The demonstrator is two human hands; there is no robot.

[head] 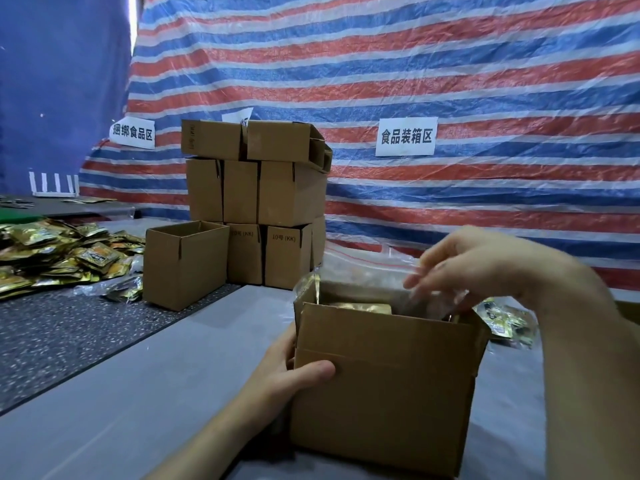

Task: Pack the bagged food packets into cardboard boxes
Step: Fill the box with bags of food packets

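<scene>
An open cardboard box stands on the grey table in front of me. My left hand grips its left near corner, thumb across the front face. My right hand hovers over the box's open top, blurred, fingers pointing down into a clear plastic bag at the rim; whether they pinch it is unclear. A gold food packet shows inside the box. More bagged packets lie behind the box on the right.
A second open box stands to the left. Behind it rises a stack of several closed cardboard boxes. A heap of loose gold packets covers the left of the table. A striped tarp with paper signs forms the back wall.
</scene>
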